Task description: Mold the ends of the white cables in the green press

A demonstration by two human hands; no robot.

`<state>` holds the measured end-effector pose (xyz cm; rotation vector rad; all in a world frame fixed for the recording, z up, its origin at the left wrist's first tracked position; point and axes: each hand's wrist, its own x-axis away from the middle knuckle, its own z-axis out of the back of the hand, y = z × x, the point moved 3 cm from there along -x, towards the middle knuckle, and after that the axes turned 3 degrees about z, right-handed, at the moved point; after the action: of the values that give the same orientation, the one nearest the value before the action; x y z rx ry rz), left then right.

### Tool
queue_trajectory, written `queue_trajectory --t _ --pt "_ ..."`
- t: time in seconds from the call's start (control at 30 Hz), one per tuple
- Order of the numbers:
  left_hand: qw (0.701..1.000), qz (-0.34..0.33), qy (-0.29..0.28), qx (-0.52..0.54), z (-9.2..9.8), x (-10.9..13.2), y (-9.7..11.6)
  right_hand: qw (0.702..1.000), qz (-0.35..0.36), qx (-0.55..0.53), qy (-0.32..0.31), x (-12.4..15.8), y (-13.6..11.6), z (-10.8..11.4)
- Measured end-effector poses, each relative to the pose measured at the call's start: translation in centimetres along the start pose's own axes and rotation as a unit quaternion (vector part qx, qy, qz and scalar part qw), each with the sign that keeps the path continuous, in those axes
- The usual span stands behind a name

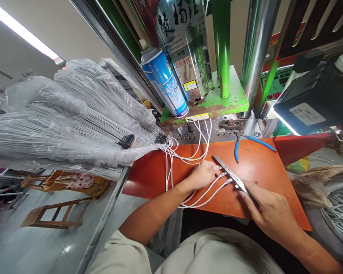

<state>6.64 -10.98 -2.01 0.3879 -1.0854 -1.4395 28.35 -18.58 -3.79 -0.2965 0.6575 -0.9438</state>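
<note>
Two slim white cables [227, 182] are meeting the edge of a narrow silver-grey metal bar [228, 169] with their plug ends, over the smooth orange-red counter [271, 175]. The right hand [267, 205] is gripping the bar's near end, fingers wrapped round it. The left hand [204, 175] is pinching a third white cable [220, 168] by its tip, beside the bar. Blue-handled metal pliers [236, 151] are lying splayed beyond it.

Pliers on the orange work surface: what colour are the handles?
Blue; the handles show best in the head view, the only one here.
</note>
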Motion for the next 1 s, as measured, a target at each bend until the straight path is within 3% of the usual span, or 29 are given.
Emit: queue_trajectory --t 0.1,0.23,0.3,0.4,0.5,0.63,0.8,1.0 --pt "0.996 -0.016 0.048 -0.067 -0.1 0.0 -0.1 1.000 0.012 -0.020 -0.018 0.0 0.1 -0.1" --pt "0.985 -0.053 0.035 -0.162 0.2 1.2 1.1 1.000 -0.007 0.016 0.008 -0.2 -0.2 -0.1" --pt "0.953 -0.102 0.108 -0.266 0.7 2.7 2.3 0.998 -0.025 0.047 0.028 -0.2 -0.4 -0.2" --pt "0.880 -0.166 0.207 -0.394 0.4 5.4 3.4 0.998 -0.021 0.058 0.029 -0.2 -0.6 -0.3" --pt "0.857 -0.169 0.186 -0.450 -1.0 6.7 3.1 0.997 -0.024 0.064 0.029 -0.1 -0.7 -0.3" --pt "0.854 -0.172 0.159 -0.465 -2.1 6.0 1.9 0.999 -0.014 0.034 0.014 -0.3 -0.6 0.0" --pt "0.842 -0.210 0.159 -0.471 -1.9 5.1 1.3 1.000 0.008 0.018 -0.003 -0.4 -0.6 -0.1" --pt "0.826 -0.222 0.197 -0.479 -1.7 7.2 2.8 0.998 -0.014 0.065 0.020 -0.3 -1.2 -0.3"
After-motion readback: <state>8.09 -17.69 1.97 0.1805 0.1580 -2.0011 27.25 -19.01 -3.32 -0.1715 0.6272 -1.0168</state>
